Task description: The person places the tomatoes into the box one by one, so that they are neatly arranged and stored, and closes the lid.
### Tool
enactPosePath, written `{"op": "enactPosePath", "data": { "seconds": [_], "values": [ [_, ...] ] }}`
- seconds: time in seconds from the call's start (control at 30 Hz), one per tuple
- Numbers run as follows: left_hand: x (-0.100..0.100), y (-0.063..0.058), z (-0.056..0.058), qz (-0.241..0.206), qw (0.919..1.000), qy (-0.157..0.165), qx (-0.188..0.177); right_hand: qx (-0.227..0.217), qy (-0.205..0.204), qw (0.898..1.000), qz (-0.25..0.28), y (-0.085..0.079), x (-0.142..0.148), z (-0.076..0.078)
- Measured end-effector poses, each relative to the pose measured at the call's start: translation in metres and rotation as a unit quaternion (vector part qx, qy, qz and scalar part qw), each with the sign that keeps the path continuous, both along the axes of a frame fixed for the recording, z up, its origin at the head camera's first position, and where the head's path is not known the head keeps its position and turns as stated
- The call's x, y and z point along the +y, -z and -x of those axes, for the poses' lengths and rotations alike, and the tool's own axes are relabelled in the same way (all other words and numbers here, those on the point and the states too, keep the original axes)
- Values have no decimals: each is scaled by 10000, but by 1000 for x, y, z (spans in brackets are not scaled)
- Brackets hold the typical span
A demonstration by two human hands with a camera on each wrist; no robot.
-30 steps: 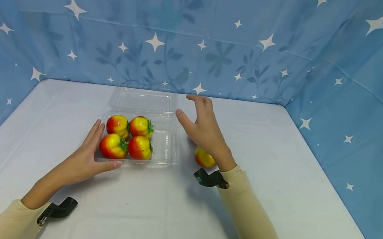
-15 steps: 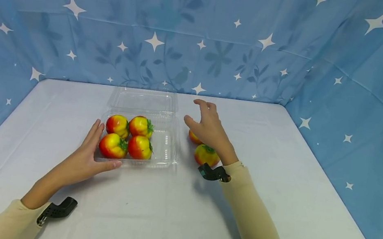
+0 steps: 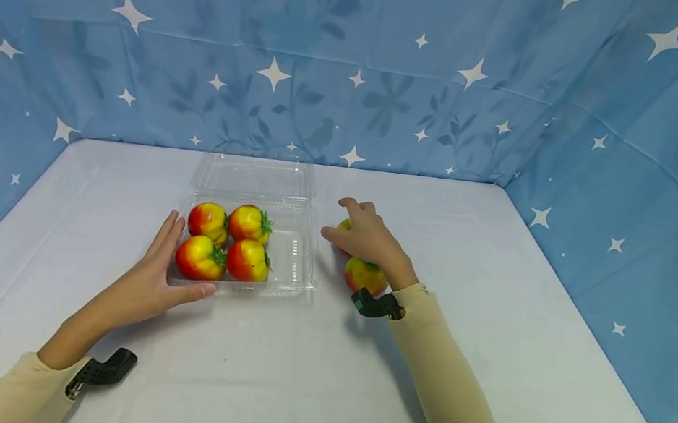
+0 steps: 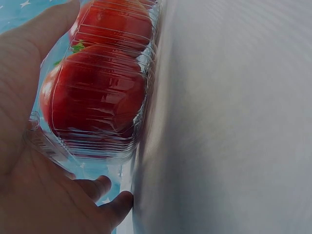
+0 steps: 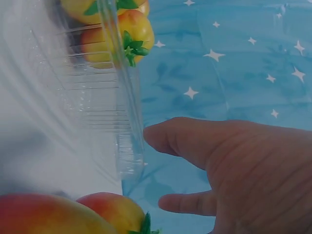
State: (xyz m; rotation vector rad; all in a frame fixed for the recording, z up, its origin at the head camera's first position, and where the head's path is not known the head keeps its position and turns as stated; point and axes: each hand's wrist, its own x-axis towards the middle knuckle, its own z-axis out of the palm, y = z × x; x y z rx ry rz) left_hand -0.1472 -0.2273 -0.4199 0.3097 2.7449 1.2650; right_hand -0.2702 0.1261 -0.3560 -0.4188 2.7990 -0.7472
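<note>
A clear plastic clamshell box (image 3: 293,263) lies with its lid (image 3: 255,177) folded back. Several red-and-yellow persimmons (image 3: 200,259) with green leafy tops fill its left part. My left hand (image 3: 146,289) rests at the box's front left corner, straight fingers along the left side and thumb along the front. In the left wrist view, persimmons (image 4: 97,92) show through the ribbed wall. Two loose persimmons lie right of the box: the front one (image 3: 363,277) below my right wrist, the other (image 3: 345,226) partly hidden by my right hand (image 3: 371,238). That hand hovers with thumb and fingers apart, holding nothing.
A white cloth covers the table (image 3: 261,382). A blue curtain (image 3: 189,72) with white stars hangs behind it and along the right side. Black camera mounts (image 3: 105,370) sit on both wrists.
My right hand has moved right from the box's right edge, then lowered toward the rear loose persimmon, uncovering more of the front one. The left hand and box have stayed put.
</note>
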Motion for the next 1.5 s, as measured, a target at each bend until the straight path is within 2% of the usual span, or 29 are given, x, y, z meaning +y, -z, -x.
{"op": "enactPosePath", "data": {
  "seconds": [0.27, 0.5, 0.87, 1.07, 1.2, 1.5],
  "values": [
    [-1, 1, 0, -16, 10000, 1, 4, -139, 87, 9994, -307, 3, -4, -1],
    [-2, 1, 0, -5, 10000, -8, 1, -25, -18, 9983, -582, 7, -4, 1],
    [-2, 1, 0, -11, 10000, -15, -2, 168, -97, 9985, -510, 10, -2, 0],
    [-1, 1, 0, -20, 10000, -5, -3, 423, -93, 9989, -186, 5, -1, 0],
    [-1, 1, 0, -9, 10000, -9, -3, 652, -280, 9973, 203, 1, 1, -1],
    [-1, 1, 0, -31, 10000, 5, -5, 1208, -689, 9859, 933, -6, 0, -5]
  ]
}}
